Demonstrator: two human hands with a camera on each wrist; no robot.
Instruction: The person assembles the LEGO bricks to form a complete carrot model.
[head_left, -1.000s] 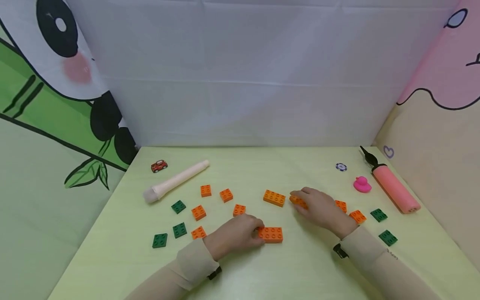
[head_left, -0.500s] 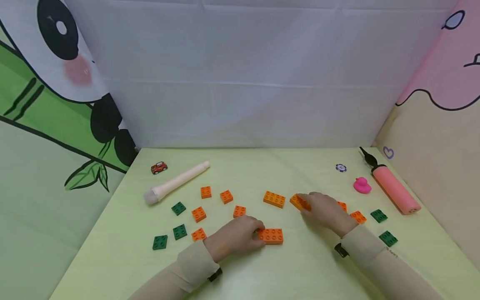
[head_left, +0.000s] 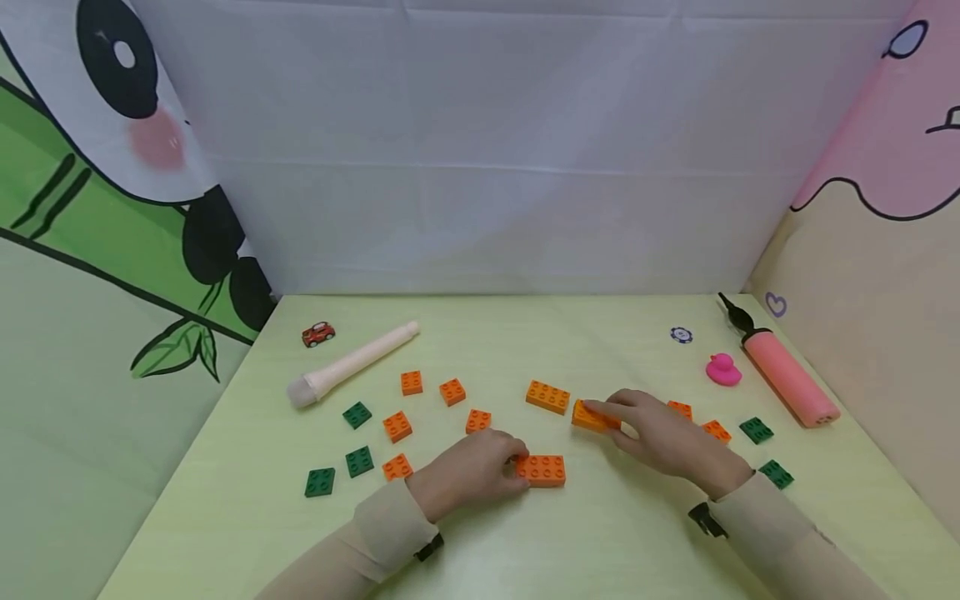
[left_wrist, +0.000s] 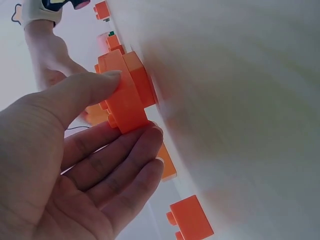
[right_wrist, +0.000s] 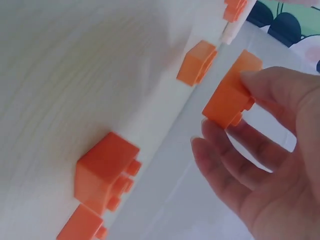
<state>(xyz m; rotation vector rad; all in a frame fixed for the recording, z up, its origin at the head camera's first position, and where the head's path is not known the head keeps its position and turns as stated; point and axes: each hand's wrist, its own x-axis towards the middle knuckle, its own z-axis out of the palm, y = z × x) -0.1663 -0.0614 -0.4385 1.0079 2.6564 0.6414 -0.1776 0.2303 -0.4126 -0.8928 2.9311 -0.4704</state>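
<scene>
My left hand pinches the left end of a bright orange eight-stud toy brick near the table's front. In the left wrist view, thumb and fingers hold this brick, and a second orange block shows against its underside. My right hand grips a yellower orange brick by its right part, thumb on one side and fingers on the other. That brick appears raised off the table in the right wrist view. A similar yellow-orange brick lies just left of it.
Several small orange bricks and green bricks lie at left, with more green ones at right. A white tube, red toy car, pink duck, poker chip and pink pump lie farther back.
My right hand has turned the yellow-orange brick and brought it slightly nearer to me, its wrist shifting right and toward me. My left hand and its brick have stayed in place.
</scene>
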